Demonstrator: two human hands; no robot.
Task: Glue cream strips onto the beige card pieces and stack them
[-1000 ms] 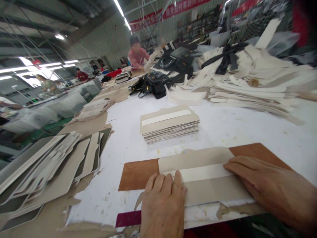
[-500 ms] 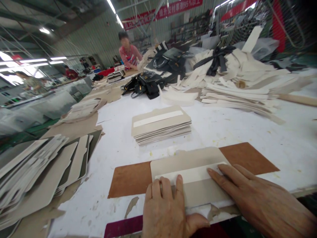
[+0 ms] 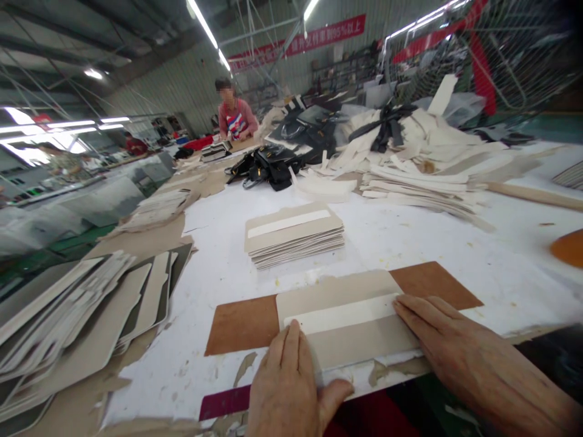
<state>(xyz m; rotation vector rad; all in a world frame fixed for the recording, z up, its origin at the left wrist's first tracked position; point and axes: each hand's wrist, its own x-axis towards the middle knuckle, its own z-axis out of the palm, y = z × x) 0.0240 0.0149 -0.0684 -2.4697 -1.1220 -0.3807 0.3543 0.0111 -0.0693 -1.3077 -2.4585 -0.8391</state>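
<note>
A beige panel (image 3: 359, 343) lies flat near the table's front edge, with a white strip (image 3: 346, 314) along its middle. Brown leather-like pieces show at either side, a left one (image 3: 243, 325) and a right one (image 3: 437, 284); whether they are joined beneath the panel is hidden. My left hand (image 3: 289, 379) rests fingertips on the strip's left end, fingers stretched out and thumb apart. At the opposite end, my right hand (image 3: 441, 340) lies with extended fingers on the strip's tip and the panel's right side. Neither hand grips anything.
Behind the panel stands a stack of similar beige panels (image 3: 296, 240). Many loose panels (image 3: 91, 328) spread at the left. Black bag pieces (image 3: 268, 167) and off-white strips (image 3: 423, 188) pile up farther back. A person (image 3: 235, 118) works at the far end.
My left hand has slid left to the strip's left end, its fingers drawn closer together. My right hand has shifted slightly to the strip's right end. The camera view has turned a little right.
</note>
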